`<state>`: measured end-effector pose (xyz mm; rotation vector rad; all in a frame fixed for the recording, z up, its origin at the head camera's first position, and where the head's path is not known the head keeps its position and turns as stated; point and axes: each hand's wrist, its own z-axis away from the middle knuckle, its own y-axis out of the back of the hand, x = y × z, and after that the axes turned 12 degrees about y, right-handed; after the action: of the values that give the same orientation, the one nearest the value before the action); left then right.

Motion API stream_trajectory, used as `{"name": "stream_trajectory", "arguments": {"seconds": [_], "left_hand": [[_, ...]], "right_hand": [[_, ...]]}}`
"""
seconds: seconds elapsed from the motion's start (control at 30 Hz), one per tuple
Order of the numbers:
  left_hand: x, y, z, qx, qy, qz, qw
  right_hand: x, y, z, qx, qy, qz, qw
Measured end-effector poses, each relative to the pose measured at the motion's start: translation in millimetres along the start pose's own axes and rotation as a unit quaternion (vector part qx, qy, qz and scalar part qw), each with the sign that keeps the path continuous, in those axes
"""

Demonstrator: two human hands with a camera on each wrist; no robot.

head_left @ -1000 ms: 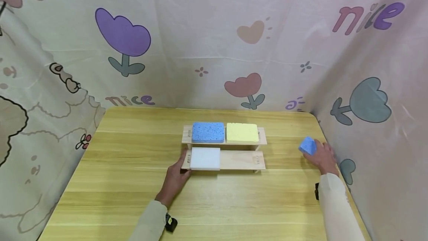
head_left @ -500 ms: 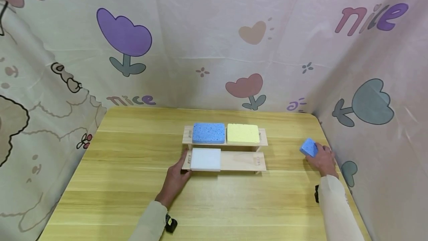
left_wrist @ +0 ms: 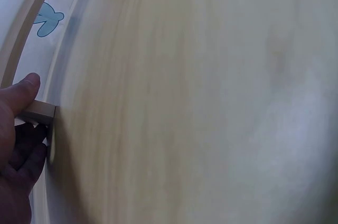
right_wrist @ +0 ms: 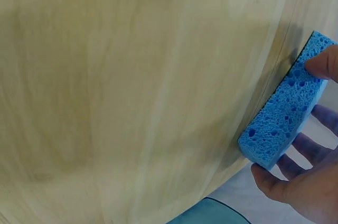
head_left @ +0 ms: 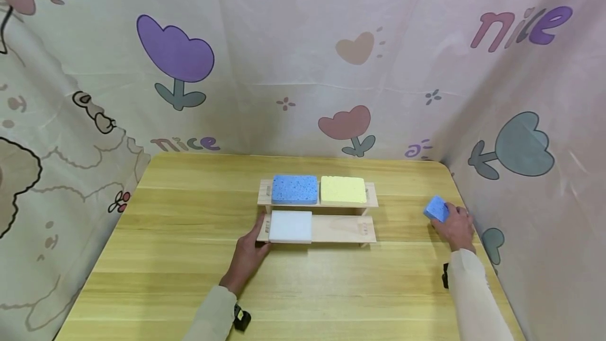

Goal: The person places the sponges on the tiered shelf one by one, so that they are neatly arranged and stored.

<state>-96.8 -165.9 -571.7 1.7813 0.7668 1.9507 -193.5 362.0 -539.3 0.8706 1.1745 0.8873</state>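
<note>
A two-step wooden rack point(head_left: 337, 228) stands mid-table. On its upper step lie a blue sponge point(head_left: 294, 189) and a yellow sponge point(head_left: 343, 190) side by side. A white sponge-like block point(head_left: 291, 226) covers the left part of the lower step. My left hand point(head_left: 246, 254) grips the rack's lower left end; in the left wrist view the thumb point(left_wrist: 27, 86) and curled fingers are around a wooden piece. Far to the right, my right hand point(head_left: 456, 228) holds a second blue sponge point(right_wrist: 285, 100) between thumb and fingers, near the table edge.
The wood-grain table point(head_left: 161, 225) ends at a patterned cloth point(head_left: 265, 57) behind and on both sides. The right hand is close to the right cloth wall point(head_left: 544, 225). A black wrist device point(head_left: 242, 318) sits at the left cuff.
The blue sponge in my right hand has tilted slightly along with the hand. My left hand and the rack with its sponges stay in place.
</note>
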Motion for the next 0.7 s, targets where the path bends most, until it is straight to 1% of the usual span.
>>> {"name": "stream_trajectory", "arguments": {"seconds": [0.17,0.3,0.5,0.7], "left_hand": [[-1.5,-0.7,0.1,-0.003,0.001,-0.002,1.0],[-2.5,-1.5,-0.6,-0.002,0.0,-0.005,1.0],[-2.0,-2.2,-0.1,-0.006,0.001,-0.006,1.0],[-4.9,-3.4,-2.7,-0.002,-0.009,-0.005,0.9999]], "right_hand": [[1.3,-0.7,0.6,0.01,0.006,-0.005,0.9999],[2.5,1.2,0.5,0.014,0.016,0.006,0.9998],[0.8,6.9,1.6,0.002,0.015,0.009,0.9998],[-4.2,7.6,4.3,0.01,0.024,0.011,0.9996]]}}
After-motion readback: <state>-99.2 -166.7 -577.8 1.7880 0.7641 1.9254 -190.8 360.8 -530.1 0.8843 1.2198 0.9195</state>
